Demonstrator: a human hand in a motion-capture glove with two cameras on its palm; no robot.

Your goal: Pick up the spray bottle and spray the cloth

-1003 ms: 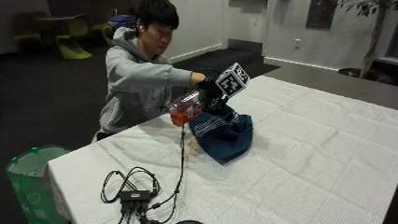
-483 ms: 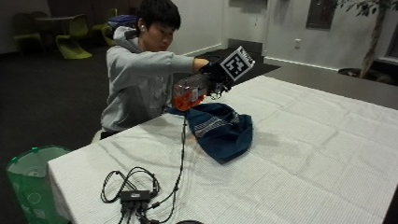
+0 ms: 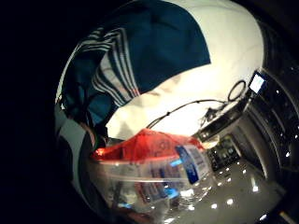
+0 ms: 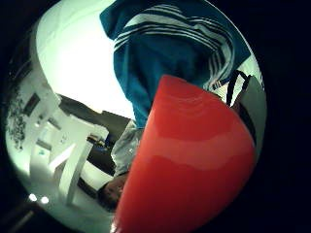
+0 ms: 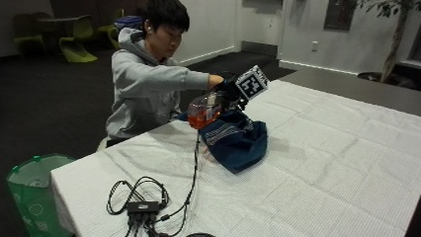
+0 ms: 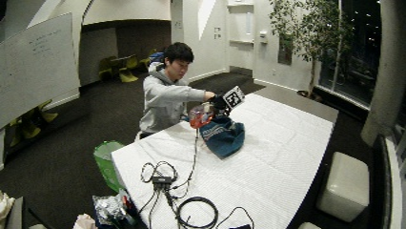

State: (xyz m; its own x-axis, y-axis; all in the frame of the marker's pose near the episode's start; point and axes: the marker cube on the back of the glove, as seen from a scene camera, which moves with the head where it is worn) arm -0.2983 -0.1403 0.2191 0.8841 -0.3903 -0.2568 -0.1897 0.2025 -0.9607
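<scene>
**Spray bottle held above the blue cloth**

Much stayed out of sight. On the white-covered table (image 5: 342,163) the near end of the dark blue cloth (image 5: 238,143) lay open to view, but its far end was hidden behind the bottle and hand. The gloved right hand (image 5: 227,89) was partly covered, and its separate fingers could not be picked out in the outside views; the bare hand did not show. Whether the bottle's nozzle pointed at the cloth could not be made out.

The seated person in a grey hoodie (image 5: 148,89) reached the right arm forward over the table's edge, forearm about level, the hand raised above the cloth. It gripped the spray bottle (image 5: 204,109), which hung clear of the table, just over the cloth's far end and tilted.

The bottle had a clear body with a blue and white label (image 3: 191,163) and an orange-red lower part (image 4: 189,170); it filled much of both palm views. The cloth was bunched in a heap, teal-blue with bands of thin white stripes (image 3: 112,65).

A black cable ran down from the hand to a small black hub (image 5: 143,206) near the table's front corner.
</scene>
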